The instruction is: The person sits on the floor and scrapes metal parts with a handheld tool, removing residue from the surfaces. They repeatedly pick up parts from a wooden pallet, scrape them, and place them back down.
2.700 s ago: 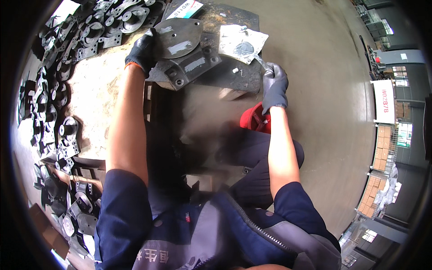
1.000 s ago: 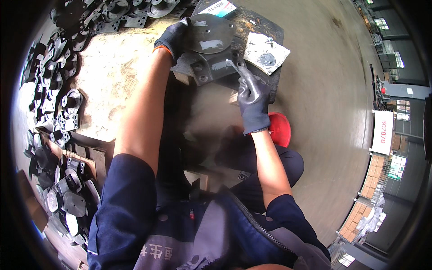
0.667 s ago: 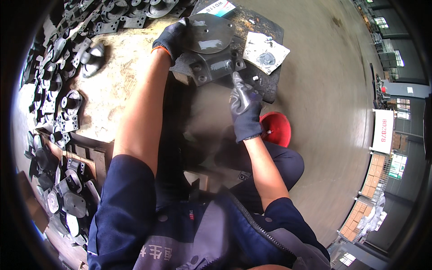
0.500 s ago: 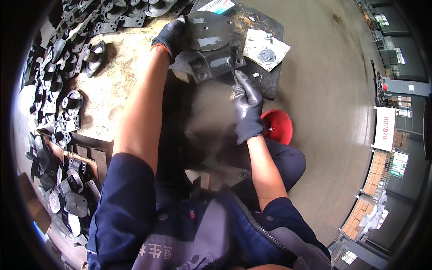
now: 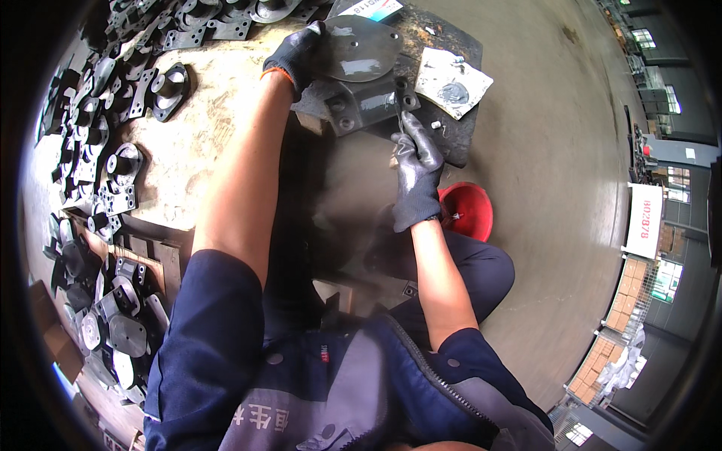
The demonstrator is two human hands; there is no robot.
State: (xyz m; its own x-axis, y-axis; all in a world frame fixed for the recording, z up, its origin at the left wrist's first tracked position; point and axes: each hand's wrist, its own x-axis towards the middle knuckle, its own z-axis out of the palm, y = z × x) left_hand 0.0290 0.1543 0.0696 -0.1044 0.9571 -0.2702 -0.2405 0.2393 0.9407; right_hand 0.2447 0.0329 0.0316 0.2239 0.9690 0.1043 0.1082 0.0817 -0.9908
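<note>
While gripping the round plate (image 5: 368, 46) with the left hand (image 5: 297, 54) and pinching a thin tool (image 5: 399, 107) in the right hand (image 5: 416, 161), perhaps risking smearing right-side holes (image 5: 408, 100) in the bracket (image 5: 374, 110) by slipping.

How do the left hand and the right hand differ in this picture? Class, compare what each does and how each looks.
The left hand grips the rounded metal plate at its left edge, while the right hand holds a thin tool at the drilled bracket.
The left hand's cuff shows an orange edge; the right hand's looks all dark.
Both wear dark gloves.
</note>
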